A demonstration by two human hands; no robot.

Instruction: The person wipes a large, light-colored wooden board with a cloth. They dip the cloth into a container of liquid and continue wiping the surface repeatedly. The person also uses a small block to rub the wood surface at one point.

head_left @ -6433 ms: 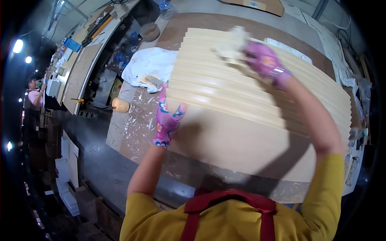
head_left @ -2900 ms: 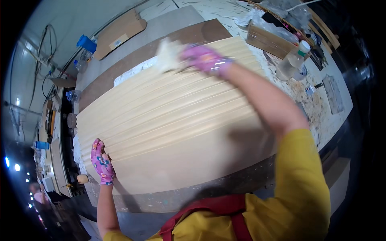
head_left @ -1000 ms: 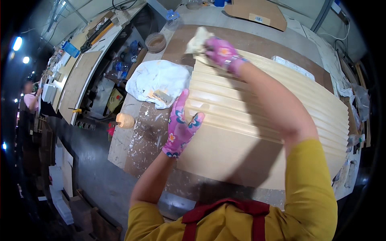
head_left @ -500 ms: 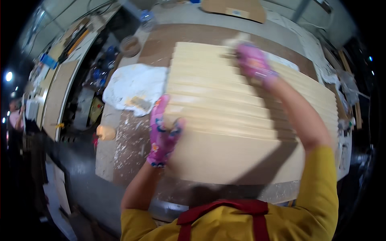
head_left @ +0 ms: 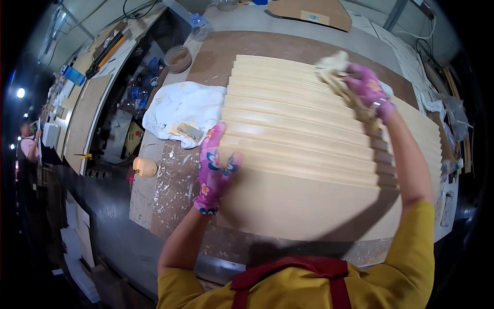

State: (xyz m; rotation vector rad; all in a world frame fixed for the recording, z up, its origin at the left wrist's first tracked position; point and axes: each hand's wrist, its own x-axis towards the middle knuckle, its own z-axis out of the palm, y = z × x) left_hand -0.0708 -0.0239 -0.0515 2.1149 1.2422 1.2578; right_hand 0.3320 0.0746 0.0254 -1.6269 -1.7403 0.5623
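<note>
A cream-coloured ridged panel (head_left: 298, 134) lies flat before me, its grooves running left to right and a smooth band along the near side. My right hand (head_left: 368, 90), in a pink flowered glove, is closed on a pale cloth (head_left: 334, 66) at the panel's far right part. The cloth hangs over the ridges there. At the panel's left edge rests my left hand (head_left: 213, 170), gloved alike, with fingers stretched and thumb apart, steadying nothing inside its grasp. Beside it, a white towel (head_left: 185, 110) carries a small grey-tan block (head_left: 189, 132).
The worktable (head_left: 175, 180) is speckled with white bits. An orange-cream container (head_left: 145, 167) stands at its left edge, a round tub (head_left: 178, 59) and plastic bottle (head_left: 199, 26) farther back. Cardboard (head_left: 311, 15) lies at the far side. Another person (head_left: 28, 144) stands far left.
My right hand has swept the cloth rightward across the far part of the panel. My left hand stays at the left edge. The whole view has shifted slightly.
</note>
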